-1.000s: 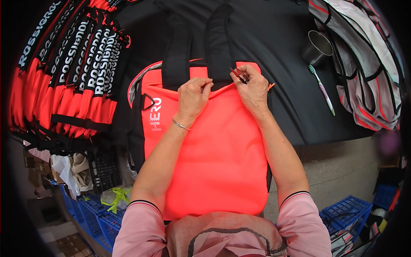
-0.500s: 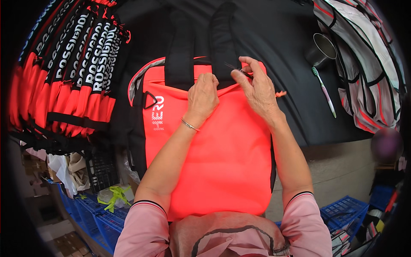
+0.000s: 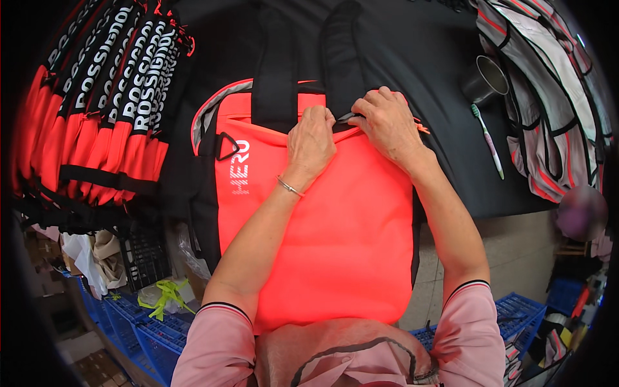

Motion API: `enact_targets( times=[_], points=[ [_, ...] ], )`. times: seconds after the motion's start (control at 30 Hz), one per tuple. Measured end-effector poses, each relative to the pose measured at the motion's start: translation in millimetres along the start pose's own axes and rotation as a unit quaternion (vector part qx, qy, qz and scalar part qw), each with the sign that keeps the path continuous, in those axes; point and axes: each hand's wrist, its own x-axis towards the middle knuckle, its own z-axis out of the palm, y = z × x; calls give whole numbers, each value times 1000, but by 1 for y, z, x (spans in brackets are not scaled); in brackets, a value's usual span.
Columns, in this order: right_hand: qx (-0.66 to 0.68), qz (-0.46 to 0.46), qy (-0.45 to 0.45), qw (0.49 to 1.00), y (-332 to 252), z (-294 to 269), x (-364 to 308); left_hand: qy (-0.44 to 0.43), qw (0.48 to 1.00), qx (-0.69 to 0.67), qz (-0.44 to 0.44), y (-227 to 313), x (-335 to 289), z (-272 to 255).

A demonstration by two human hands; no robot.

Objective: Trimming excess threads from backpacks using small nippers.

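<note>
A bright coral-red backpack point(image 3: 335, 245) with black shoulder straps point(image 3: 276, 77) lies flat before me, its top away from me. My left hand point(image 3: 311, 143) is closed in a pinch at the upper edge of the front pocket, just below the straps; whatever is between its fingertips is too small to make out. My right hand point(image 3: 390, 126) is closed around small thread snips point(image 3: 348, 118), mostly hidden by the fingers. Their tip points left toward my left fingertips, by the base of the right strap.
Black cloth point(image 3: 438, 148) covers the table. At left stand stacked red-and-black bags point(image 3: 122, 97). To the right are a metal cup point(image 3: 485, 79), a toothbrush point(image 3: 488, 140) and a pile of grey pieces with black trim point(image 3: 548, 97). Blue crates point(image 3: 516, 316) sit below the table.
My right hand has turned over and lowered the snips to the pocket edge, its fingers closing in. The left hand keeps its pinch and has shifted slightly right. The backpack has barely moved.
</note>
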Motion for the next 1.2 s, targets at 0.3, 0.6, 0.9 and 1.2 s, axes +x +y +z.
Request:
enact_targets(
  times=[0.3,0.6,0.9,1.2],
  points=[
    [-19,-25,-4,999,-1,3,3,0,1000,11,0,2,1,-1],
    [100,282,118,947,44,-35,-20,-104,976,-34,187,47,-58,-46],
    [312,308,176,882,29,-47,33,-210,947,61,234,97,-78,9],
    [278,324,75,901,38,6,9,-111,986,-101,76,68,-20,-21]
  ],
)
